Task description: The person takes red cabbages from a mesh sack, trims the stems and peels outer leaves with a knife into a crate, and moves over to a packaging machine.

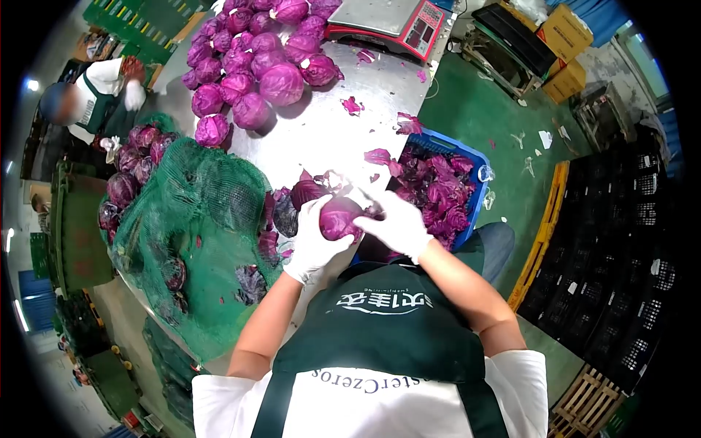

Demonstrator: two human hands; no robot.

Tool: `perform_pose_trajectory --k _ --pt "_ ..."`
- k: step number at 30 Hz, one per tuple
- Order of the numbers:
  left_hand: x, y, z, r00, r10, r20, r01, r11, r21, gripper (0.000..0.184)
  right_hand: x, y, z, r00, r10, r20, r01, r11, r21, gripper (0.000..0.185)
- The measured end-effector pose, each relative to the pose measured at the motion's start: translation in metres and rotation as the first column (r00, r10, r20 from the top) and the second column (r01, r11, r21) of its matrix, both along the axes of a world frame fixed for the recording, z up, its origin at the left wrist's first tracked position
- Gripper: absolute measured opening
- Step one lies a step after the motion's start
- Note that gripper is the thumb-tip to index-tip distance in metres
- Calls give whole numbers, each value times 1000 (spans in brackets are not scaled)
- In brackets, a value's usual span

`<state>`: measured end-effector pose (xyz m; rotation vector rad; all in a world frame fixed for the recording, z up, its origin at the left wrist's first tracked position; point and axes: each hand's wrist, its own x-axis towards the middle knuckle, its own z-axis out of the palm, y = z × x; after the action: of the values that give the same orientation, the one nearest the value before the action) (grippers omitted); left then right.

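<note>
Cupping roundish cabbage point(340, 218), left hand point(318, 245); pointing direction, long axis unclear.

Green floor point(475, 109) sweeping down the right side, pale litter point(546, 139) strewn across it, and there's a great bank of black crates point(599, 255) along a yellow edge point(540, 233)! Slatted wooden pallet point(590, 405) below, cardboard boxes point(566, 33) up top, window point(642, 51) glowing beyond; far left, a light strip point(20, 315) blazing white

White gloves point(400, 226), lettered white T-shirt point(376, 412), dark green apron point(387, 339)
</note>
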<state>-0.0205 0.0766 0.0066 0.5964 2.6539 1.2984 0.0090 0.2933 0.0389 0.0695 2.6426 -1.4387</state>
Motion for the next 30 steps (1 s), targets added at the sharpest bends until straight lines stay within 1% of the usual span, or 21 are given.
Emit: perform_pose_trajectory --k 2,3,4,5,6,8,10,12,13,16,18,19,20,21,22,23,25,26,27,28,30 --pt "-2 1 9 999 -37 -34 36 999 -19 89 -8 -9 -23 998 56 37 -52 994 -100 56" --pt "-2 -2 12 998 -39 -41 39 999 -17 89 -9 -2 -30 999 -19 26 26 956 -292 44" --pt "-3 -4 15 998 -42 -49 42 999 -14 90 -14 8 -42 999 -18 -29 14 990 -140 27" --pt "-2 -6 21 999 -46 -7 46 999 6 90 -19 21 -52 999 -40 -13 40 999 36 24" --pt "0 -7 26 998 -54 -16 55 998 10 91 -21 32 -57 998 -60 1 59 976 211 24" --pt "0 -8 34 997 -65 -38 65 998 19 91 -23 50 -65 971 -215 101 168 922 349 20" --pt "2 -3 39 996 -40 -84 42 999 23 89 -10 40 -33 983 -181 -23 183 976 116 33" --pt "-1 0 39 993 -43 -108 45 999 16 88 -2 17 -4 992 -83 -97 74 994 -85 39" --pt "-1 4 41 992 -44 -117 46 999 15 85 -2 7 -1 997 -17 -70 12 997 -80 40" --pt "-2 5 45 992 -71 -106 74 997 23 83 -4 -1 -9 999 41 19 -35 967 -253 41" --pt "-2 1 48 991 -93 -96 93 996 -4 81 -9 4 -14 994 99 56 -72 931 -358 50" --pt "-1 -2 47 990 -108 -92 107 994 -12 82 -9 5 -5 989 146 25 -138 967 -213 49" --pt "0 -4 46 988 -123 -89 122 992 -19 83 -7 3 -12 988 133 -77 -142 983 -117 46" --pt "2 -3 44 988 -110 -105 112 994 10 78 -7 -3 -6 975 128 -180 -133 991 -21 44" --pt "4 -4 44 988 -112 -103 115 993 21 78 -8 -7 0 951 131 -280 -114 991 74 42" --pt "6 -5 43 988 -113 -104 117 993 33 78 -8 -2 10 993 117 33 -120 984 128 33" --pt "9 -5 42 988 -123 -93 131 988 82 78 -14 2 -5 1000 6 7 -8 974 228 31" --pt "12 -4 43 991 -128 -41 131 987 96 76 -17 5 -20 999 -47 -10 48 960 276 30" --pt "12 -5 41 991 -133 -13 134 979 156 78 -19 17 -46 991 -77 -112 108 949 297 30" --pt "12 -6 39 990 -143 13 137 967 216 79 -24 29 -47 990 -135 45 108 918 382 28" --pt "14 -8 44 966 -116 231 16 918 396 84 -20 46 -44 963 -208 169 121 900 418 32"
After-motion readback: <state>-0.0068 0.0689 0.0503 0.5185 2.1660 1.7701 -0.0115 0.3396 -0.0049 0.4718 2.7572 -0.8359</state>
